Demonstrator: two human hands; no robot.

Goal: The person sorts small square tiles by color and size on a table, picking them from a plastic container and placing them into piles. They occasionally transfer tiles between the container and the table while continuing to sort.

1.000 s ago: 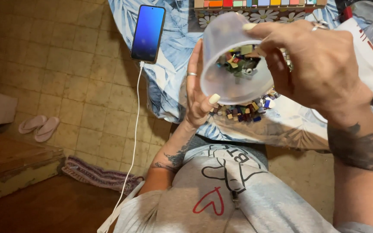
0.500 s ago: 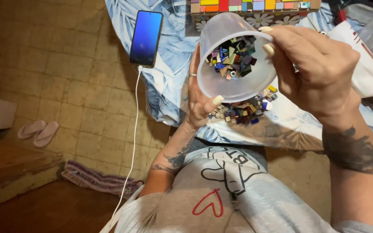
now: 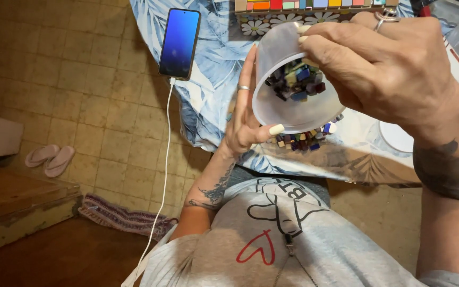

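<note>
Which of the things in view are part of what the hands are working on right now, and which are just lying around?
In hand:
- translucent plastic cup, tilted, held by the right hand
- small coloured tiles inside the cup
- loose tile pile on the leaf-print cloth
- left hand touching the cup

Lying about:
- phone with white cable
- sandals
- striped rug

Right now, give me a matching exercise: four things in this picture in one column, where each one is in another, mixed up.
1. plastic cup
2. phone
3. sandals
4. loose tiles

A. on the tiled floor
B. on the cloth, under the cup
C. in the right hand
D. on the cloth edge, cable plugged in

Pairs: 1-C, 2-D, 3-A, 4-B
</note>
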